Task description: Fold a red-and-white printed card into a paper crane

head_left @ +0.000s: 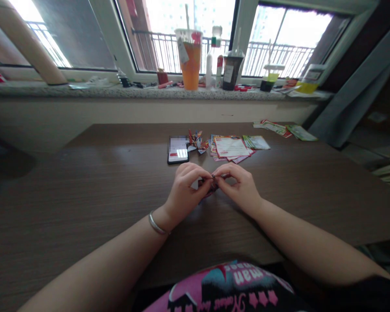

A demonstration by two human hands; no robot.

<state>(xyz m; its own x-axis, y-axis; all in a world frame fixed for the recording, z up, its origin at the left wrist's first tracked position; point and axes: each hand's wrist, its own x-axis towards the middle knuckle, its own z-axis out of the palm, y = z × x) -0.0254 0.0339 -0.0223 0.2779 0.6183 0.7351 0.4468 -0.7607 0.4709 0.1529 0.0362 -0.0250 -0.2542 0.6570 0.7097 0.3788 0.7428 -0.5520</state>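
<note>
Over the middle of the table, my left hand (190,183) and my right hand (236,184) meet fingertip to fingertip. Both are closed in a pinch on a small, dark, reddish crumpled piece (209,187), which looks like folded printed paper or a wrapper. Fingers cover much of it, so its exact kind cannot be made out. Just beyond my left hand lies a phone (178,150) with its screen lit. Beside the phone sits a small heap of crumpled colourful pieces (197,142), orange, red and blue. Behind my right hand is a stack of printed cards (231,147).
Green and red printed packets (273,128) lie at the table's (94,190) far right. On the window sill (117,91) stand a tall cup of orange drink (191,60), a clear bottle (213,58), a dark cup (232,70) and small jars. A grey curtain (347,95) hangs at the right.
</note>
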